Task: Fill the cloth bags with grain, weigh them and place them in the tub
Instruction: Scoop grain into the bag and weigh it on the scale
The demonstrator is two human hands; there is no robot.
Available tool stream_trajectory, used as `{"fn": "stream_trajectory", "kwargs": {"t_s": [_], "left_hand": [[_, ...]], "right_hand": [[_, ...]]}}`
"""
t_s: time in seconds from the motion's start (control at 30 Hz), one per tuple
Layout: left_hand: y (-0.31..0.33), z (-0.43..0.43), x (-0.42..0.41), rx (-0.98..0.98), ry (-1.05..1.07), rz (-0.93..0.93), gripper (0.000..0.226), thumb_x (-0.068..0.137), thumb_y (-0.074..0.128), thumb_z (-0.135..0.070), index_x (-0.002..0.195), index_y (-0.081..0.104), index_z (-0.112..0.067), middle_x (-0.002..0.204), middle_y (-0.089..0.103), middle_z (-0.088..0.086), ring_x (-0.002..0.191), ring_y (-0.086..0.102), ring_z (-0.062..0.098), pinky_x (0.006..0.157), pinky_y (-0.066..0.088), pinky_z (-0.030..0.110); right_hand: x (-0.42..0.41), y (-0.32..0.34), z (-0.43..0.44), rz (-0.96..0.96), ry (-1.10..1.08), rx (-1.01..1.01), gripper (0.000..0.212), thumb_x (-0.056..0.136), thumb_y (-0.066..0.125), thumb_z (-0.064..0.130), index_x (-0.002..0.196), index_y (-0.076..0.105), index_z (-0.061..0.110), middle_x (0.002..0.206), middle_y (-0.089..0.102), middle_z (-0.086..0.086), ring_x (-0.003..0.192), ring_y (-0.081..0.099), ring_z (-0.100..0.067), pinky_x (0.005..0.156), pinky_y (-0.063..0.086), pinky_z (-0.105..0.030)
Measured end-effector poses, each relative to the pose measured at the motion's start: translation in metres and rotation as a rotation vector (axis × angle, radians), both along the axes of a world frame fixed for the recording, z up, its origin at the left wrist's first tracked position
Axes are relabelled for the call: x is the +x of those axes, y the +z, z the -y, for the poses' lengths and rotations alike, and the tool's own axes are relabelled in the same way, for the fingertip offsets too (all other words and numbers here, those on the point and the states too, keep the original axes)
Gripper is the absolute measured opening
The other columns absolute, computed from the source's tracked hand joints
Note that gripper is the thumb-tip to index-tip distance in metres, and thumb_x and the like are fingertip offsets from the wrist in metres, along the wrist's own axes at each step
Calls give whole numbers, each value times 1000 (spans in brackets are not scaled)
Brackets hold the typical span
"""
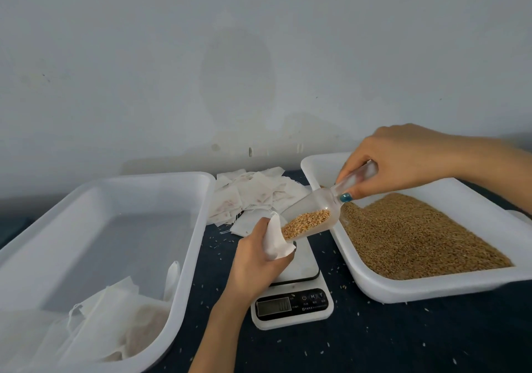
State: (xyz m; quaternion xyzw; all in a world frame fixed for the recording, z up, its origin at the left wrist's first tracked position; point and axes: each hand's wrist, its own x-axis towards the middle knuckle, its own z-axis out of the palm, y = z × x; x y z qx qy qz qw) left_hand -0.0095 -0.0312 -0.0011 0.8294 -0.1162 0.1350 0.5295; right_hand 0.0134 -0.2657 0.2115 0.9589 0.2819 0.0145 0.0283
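Left hand [254, 260] grips cloth bag [275, 243] — right hand [403, 161] tilts held scoop [313, 214] in

cloth bag [277, 241]: white, mouth open, above scale [292, 303]. scoop [313, 217]: clear, tilted, part-full, lip at bag mouth. grain [417, 237]: tan, in right tray [403, 289]. tub [185, 228]: white, left; filled bags [115, 329] in near corner.

clear plastic scoop [322, 204], white cloth bag [276, 243], smooth white plastic tub [190, 228]
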Motion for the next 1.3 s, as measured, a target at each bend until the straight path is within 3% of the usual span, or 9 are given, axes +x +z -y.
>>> {"fn": "stream_trajectory", "kwargs": {"t_s": [0.1,0.2,0.7,0.8,0.87,1.0,1.1,1.2,1.3], "left_hand": [[1,2,-2,-67,-33,-10,34,74,70,-51,102,51,-46,99,65,-21,88,65,3,64,55,21],[2,3,-3,-129,-52,-13,33,76,73,-44,103,53,-45,100,67,-20,81,65,2,57,50,18],[1,0,-2,-200,-90,-61,27,81,69,-41,103,55,-46,87,67,-11,60,57,4,51,49,22],[2,-1,-2,-223,-97,-64,26,79,68,-46,102,55,-47,86,67,-12,61,59,4,51,49,21],[3,-1,-3,-234,-93,-63,26,78,67,-49,101,55,-46,83,65,-11,63,59,5,51,49,21],[3,-4,-4,-267,-96,-62,22,80,64,-43,101,56,-46,77,63,-13,60,56,4,52,48,21],[2,-5,-3,-288,-108,-68,30,84,61,-30,110,58,-44,78,62,-12,60,52,4,53,47,21],[2,-7,-2,-264,-102,-51,44,85,58,-22,122,56,-44,88,63,-16,64,54,4,57,47,21],[0,-8,1,-238,-82,-39,47,85,59,-22,126,55,-44,96,64,-16,71,57,4,60,48,22]], "right_hand": [[3,5,-6,36,6,-28,31,72,60,74,100,67,62,89,68,29,68,41,33,52,30,-21],[3,10,-9,38,10,-24,30,72,63,74,99,66,64,83,67,31,79,46,25,54,38,-23],[-8,10,-2,45,-22,14,36,64,54,79,95,66,64,77,65,33,58,46,27,48,26,-18],[-5,-2,14,-41,-62,111,41,61,46,86,89,65,62,75,63,38,57,54,15,51,33,-19],[-2,-19,31,-162,-76,230,49,62,46,82,90,69,49,82,67,34,51,58,-1,53,43,-19],[5,-74,77,-391,-232,611,52,69,59,60,95,72,17,80,74,0,48,54,-6,46,44,-15],[8,-118,105,-418,-431,775,35,82,59,39,96,71,9,78,72,-11,51,53,-11,45,43,-17],[8,-155,123,-317,-569,578,17,97,54,22,88,66,13,71,68,-11,45,51,-5,43,40,-16],[4,-168,118,-294,-619,281,21,100,51,32,85,61,22,74,68,-1,53,52,-5,48,42,-16]]}}
